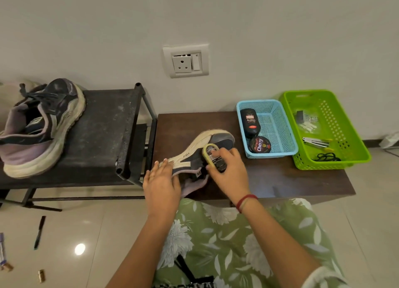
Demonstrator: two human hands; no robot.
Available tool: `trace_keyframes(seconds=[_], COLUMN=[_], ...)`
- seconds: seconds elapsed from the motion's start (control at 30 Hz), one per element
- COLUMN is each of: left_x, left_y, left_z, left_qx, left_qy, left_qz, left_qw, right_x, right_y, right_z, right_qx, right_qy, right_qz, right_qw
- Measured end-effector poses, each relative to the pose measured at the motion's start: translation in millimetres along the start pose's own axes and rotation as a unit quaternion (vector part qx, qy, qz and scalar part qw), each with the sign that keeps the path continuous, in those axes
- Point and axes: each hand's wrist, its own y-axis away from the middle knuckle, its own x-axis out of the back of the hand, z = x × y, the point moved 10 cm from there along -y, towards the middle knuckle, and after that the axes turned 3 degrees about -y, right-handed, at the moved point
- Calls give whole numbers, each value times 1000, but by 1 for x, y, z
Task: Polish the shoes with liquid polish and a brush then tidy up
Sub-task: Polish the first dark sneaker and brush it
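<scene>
Grey shoe (190, 154) at the left edge of the bench (280, 179), pressed by the flat left hand (162, 184); brush (209, 156) gripped against it by the right hand (230, 173).

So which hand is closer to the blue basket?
Right. The right hand, gripping the brush, is close to the blue basket; the left hand rests on the shoe, farther off.

Left hand (162, 185) flat, right hand (230, 174) curled.
</scene>
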Motion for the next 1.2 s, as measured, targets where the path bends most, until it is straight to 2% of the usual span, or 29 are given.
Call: trace_keyframes(seconds=[0.07, 0.1, 0.2, 0.23, 0.3, 0.37, 0.43, 0.5, 0.57, 0.63, 0.7, 0.8, 0.83, 0.87, 0.93, 0.97, 1.0, 1.1, 1.13, 1.2], left_x=[-1, -1, -3, -3, -2, -2, -3, -4, -3, -3, -4, -4, -4, -4, -3, -2, -2, -3, -2, -3], left_y=[0, 0, -1, 0, 0, 0, 0, 0, 0, -1, -2, -2, -2, -2, -1, -1, -1, 0, 0, 0], left_z=[-1, -1, -2, -2, -3, -2, -3, -5, -4, -4, -5, -6, -6, -6, -3, -2, -3, -4, -4, -3], left_qx=[-2, -6, 0, 6, 11, -1, -3, 7, 11, 8, 3, 10, 13, 12, -3, -9, -10, -3, -2, -4], left_qy=[1, 0, -3, -3, -3, -6, -7, -3, 1, -1, -2, 2, 3, 3, -4, -8, -13, -13, -11, -16], left_qz=[-4, -4, -11, -14, -16, -13, -15, -20, -20, -21, -23, -26, -26, -25, -22, -19, -18, -15, -14, -18], left_qw=[1000, 1000, 1000, 1000, 1000, 1000, 1000, 1000, 1000, 1000, 1000, 1000, 1000, 1000, 1000, 1000, 1000, 1000, 1000, 1000], right_x=[-15, -18, 0, 6, -2, -18, -20, -4, -2, -19, -29, -4, 2, -1, -18, -26, -28, 6, 11, -5], right_y=[13, 12, -10, -10, -1, 11, 1, -11, -6, 5, 6, -15, -14, -8, 8, 14, 10, -14, -12, -2], right_z=[-20, -20, 13, 15, 2, -18, -9, 8, 5, -15, -19, 13, 13, 6, -17, -24, -21, 12, 14, -1], right_qx=[47, 48, -32, -44, -4, 42, 33, -13, -15, 39, 65, -29, -31, -8, 56, 75, 74, -31, -36, 14], right_qy=[-97, -86, 33, 33, -74, -153, -87, 30, 4, -84, -50, 102, 107, 73, -42, -59, -35, 87, 75, -43], right_qz=[-66, -82, -18, 4, -8, -81, -82, -10, 6, -71, -124, -29, -4, -7, -79, -119, -124, 6, 28, -31], right_qw=[992, 992, 999, 998, 997, 984, 992, 999, 1000, 993, 989, 994, 994, 997, 994, 988, 989, 996, 996, 999])
